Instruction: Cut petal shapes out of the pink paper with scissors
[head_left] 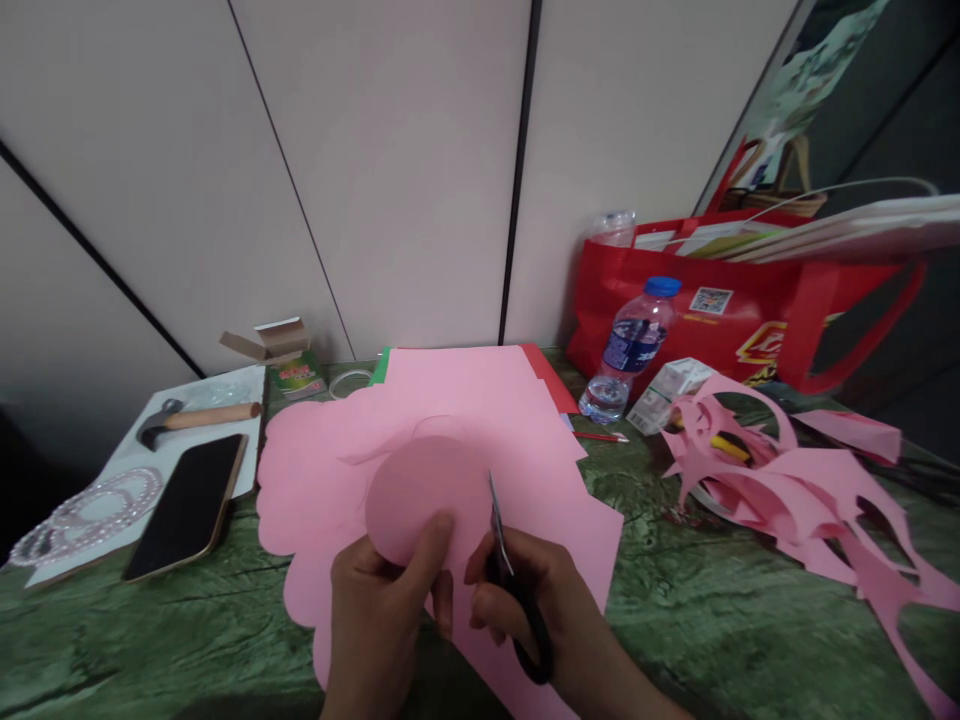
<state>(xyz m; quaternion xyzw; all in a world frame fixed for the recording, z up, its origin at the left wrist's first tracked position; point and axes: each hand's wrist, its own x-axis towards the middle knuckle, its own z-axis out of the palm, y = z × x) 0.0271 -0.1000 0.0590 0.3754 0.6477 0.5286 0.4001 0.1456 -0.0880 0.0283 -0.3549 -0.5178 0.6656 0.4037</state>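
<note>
My left hand pinches a round pink paper piece between thumb and fingers, with the thumb on its lower face. Just to the right, my right hand is closed round the black handles of a pair of scissors. The blades point up and lie close to the circle's right edge; whether they touch the paper I cannot tell. Beneath both hands spread large pink paper sheets, and a scalloped pink paper shape lies on the left side.
On the left are a hammer, a phone, bead strands and an opened small box. To the right stand a water bottle, a white box, a red bag and a heap of pink paper scraps.
</note>
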